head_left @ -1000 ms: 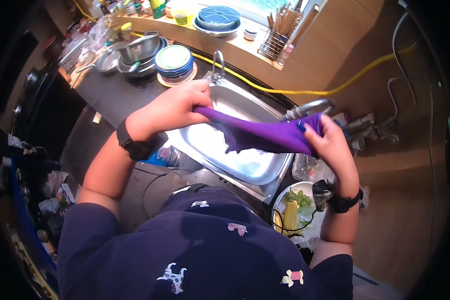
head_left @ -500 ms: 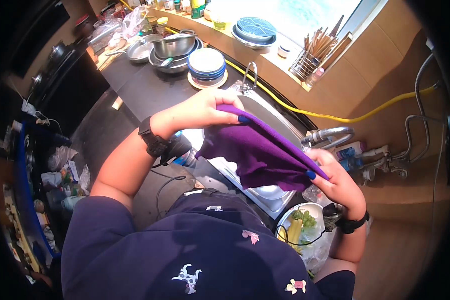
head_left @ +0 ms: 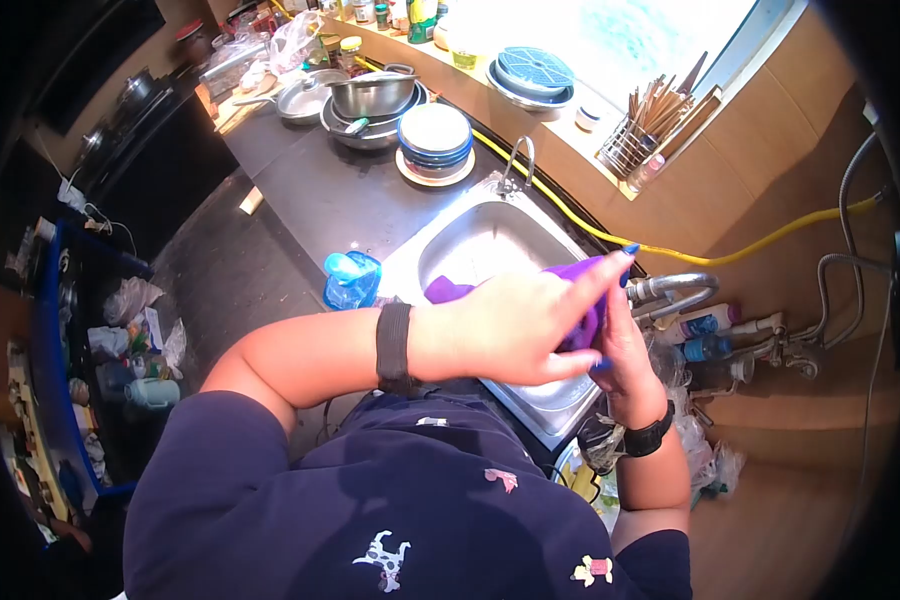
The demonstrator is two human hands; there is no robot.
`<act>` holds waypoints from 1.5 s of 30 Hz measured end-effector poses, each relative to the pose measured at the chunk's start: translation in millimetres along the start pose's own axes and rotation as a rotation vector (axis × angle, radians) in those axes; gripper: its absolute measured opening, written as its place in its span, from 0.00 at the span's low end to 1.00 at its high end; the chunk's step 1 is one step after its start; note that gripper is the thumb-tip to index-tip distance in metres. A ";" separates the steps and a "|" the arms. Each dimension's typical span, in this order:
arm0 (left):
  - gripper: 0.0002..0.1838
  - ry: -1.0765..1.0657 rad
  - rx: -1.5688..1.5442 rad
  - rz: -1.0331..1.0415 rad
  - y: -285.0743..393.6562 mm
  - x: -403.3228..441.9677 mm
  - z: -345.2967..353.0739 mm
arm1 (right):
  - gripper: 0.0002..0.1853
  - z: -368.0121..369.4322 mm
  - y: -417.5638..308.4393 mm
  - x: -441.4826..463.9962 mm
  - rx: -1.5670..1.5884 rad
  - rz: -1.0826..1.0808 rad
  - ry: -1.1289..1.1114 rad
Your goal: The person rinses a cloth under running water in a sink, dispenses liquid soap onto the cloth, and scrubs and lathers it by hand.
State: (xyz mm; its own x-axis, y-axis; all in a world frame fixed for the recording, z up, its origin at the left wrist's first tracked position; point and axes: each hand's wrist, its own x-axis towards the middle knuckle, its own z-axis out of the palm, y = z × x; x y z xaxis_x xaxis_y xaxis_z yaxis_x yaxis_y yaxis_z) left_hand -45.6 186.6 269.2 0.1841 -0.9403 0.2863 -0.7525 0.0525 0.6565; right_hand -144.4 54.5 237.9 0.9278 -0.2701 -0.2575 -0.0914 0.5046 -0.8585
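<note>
A purple cloth (head_left: 450, 290) is bunched between my two hands above the steel sink (head_left: 485, 235). My left hand (head_left: 515, 325) reaches across to the right, its back facing up and its fingers against the cloth. Upright beside it, my right hand (head_left: 625, 345) has the cloth against its palm and its fingers partly hidden behind my left hand. Part of the cloth hangs out to the left, behind my left hand.
A blue plastic bottle (head_left: 353, 280) stands left of the sink. Stacked plates (head_left: 436, 140) and metal pans (head_left: 370, 100) are farther back. A curved faucet (head_left: 680, 285) and a yellow hose (head_left: 710, 255) lie to the right. Fruit (head_left: 578, 475) sits below.
The cloth was stretched, then spread between my hands; now it is gathered between them. My left hand has moved right to meet my right hand. The camera view has shifted.
</note>
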 end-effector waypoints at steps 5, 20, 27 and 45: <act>0.49 0.112 -0.020 0.261 -12.5 -5.0 10.6 | 0.22 -21.0 16.8 10.2 -0.185 -0.099 -0.073; 0.23 -0.325 -0.737 -0.164 -92.1 -14.1 4.8 | 0.20 -25.9 -27.0 -5.1 0.037 -0.240 -0.141; 0.16 -0.148 -0.649 -0.193 -72.8 -12.6 -2.3 | 0.18 -59.2 -40.5 3.1 -0.069 0.058 0.002; 0.14 -0.037 -0.743 -0.261 -65.8 7.3 21.5 | 0.22 -41.9 25.0 26.1 -0.694 -0.196 -0.220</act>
State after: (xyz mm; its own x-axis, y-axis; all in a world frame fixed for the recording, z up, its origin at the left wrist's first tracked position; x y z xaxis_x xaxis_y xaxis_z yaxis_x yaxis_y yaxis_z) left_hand -8.3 169.0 213.1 0.2659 -0.9630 0.0439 -0.0652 0.0274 0.9975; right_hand -137.6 25.6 191.1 0.9947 -0.0953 -0.0388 -0.0562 -0.1879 -0.9806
